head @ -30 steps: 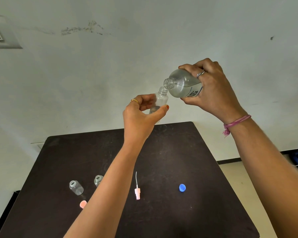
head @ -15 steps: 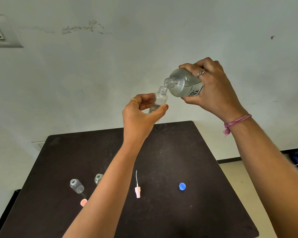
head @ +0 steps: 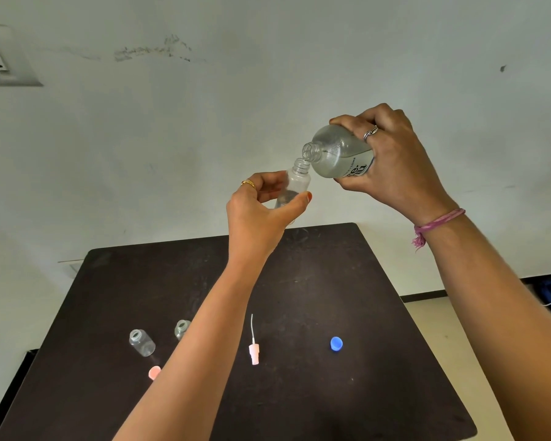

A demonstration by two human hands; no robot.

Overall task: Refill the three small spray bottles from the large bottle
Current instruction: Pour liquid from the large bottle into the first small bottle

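Above the far half of the dark rectangular table [head: 347, 313], my left hand [head: 255, 218] pinches a small clear plastic spray bottle [head: 295, 186] between thumb and fingers, its open neck tilted up to the right. My right hand [head: 395, 167] is wrapped round the large clear plastic bottle with a printed label [head: 337, 154], tipped so that its mouth sits just over the small neck, nearly touching it.

Compared with a second ago, almost nothing has shifted: both hands hold the same pose, and the mouths are lined up as before. I can see a little liquid near the bottom of the small bottle, though the stream itself is too fine to make out. I judge the first fill is under way and far from done, with two bottles to go.

Those two small clear glass-like bottles [head: 142, 342] [head: 181, 329] stand uncapped near the table's left front, the second partly behind my left forearm. A pink round cap [head: 154, 372] lies just in front of them, a pale pink spray head with a white dip tube [head: 254, 348] lies at centre, and a blue round cap [head: 336, 343] sits well apart to the right. The table's right side offers open room to set the large bottle down; the left front is crowded, and my forearm passes right over those bottles, so I should lower carefully.
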